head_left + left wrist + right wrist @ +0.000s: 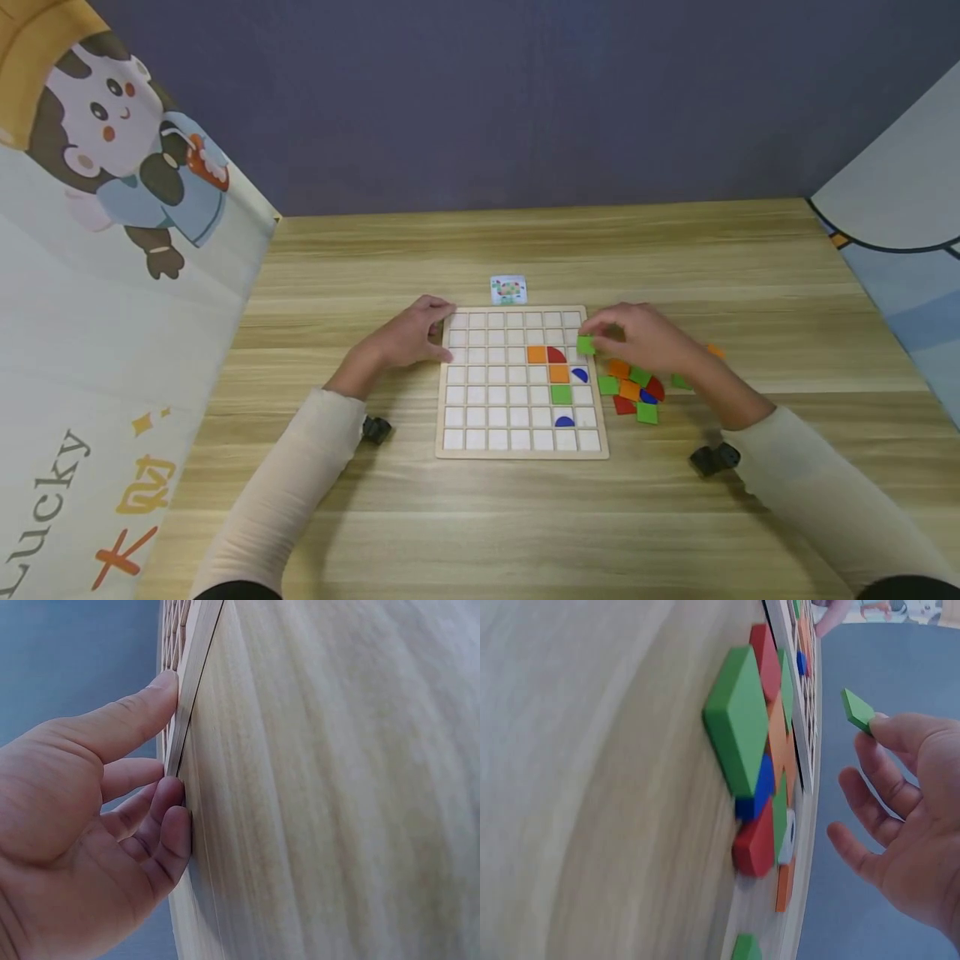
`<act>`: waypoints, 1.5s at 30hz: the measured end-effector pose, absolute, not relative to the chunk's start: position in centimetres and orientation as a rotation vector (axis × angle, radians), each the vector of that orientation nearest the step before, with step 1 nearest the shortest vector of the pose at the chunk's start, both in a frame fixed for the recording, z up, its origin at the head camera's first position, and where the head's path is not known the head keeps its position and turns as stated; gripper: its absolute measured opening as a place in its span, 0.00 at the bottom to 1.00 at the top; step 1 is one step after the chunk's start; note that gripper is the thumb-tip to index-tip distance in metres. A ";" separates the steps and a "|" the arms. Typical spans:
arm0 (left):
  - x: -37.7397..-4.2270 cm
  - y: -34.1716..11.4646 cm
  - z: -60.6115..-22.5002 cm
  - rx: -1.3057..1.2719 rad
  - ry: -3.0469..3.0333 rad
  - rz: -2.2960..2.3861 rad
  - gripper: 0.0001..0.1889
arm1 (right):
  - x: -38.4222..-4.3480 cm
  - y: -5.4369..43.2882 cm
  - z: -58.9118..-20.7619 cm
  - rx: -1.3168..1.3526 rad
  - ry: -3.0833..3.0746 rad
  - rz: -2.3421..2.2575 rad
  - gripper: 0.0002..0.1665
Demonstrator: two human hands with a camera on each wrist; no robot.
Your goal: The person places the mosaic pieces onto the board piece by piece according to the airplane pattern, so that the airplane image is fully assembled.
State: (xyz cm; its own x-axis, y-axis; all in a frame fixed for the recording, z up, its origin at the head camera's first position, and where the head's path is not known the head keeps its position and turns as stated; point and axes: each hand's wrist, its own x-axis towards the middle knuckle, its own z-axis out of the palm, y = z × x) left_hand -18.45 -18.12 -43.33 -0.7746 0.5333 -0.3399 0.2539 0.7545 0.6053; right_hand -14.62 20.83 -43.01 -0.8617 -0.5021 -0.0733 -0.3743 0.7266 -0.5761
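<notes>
My left hand (408, 333) rests along the left edge of a wooden grid board (497, 396). In the left wrist view its thumb (139, 712) touches the rim, and the fingertips meet the side. Over the board's upper right part, my right hand (641, 333) pinches a green square tile (586, 345) between thumb and fingers. The right wrist view shows that green tile raised above the board, other fingers spread loosely. On the grid's right side lie two orange squares, a red quarter-circle (556, 356), a green square (561, 395) and two blue half-circles, one being the lower half-circle (564, 422).
A loose pile of green, orange, red and blue tiles (630, 389) lies right of the board, below my right hand. Beyond the board's far edge is a small printed card (508, 289). The wooden table (360, 517) meets a dark wall panel behind and a decorated wall at left.
</notes>
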 end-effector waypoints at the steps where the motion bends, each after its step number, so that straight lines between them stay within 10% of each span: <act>1: -18.5 -18.2 -43.4 0.591 2.448 0.746 0.47 | -14.7 20.5 -43.1 -0.712 2.706 -0.828 0.12; 45: -18.8 -18.8 -43.6 0.578 2.464 0.784 0.46 | -13.5 13.5 -44.7 -0.954 2.728 -0.785 0.06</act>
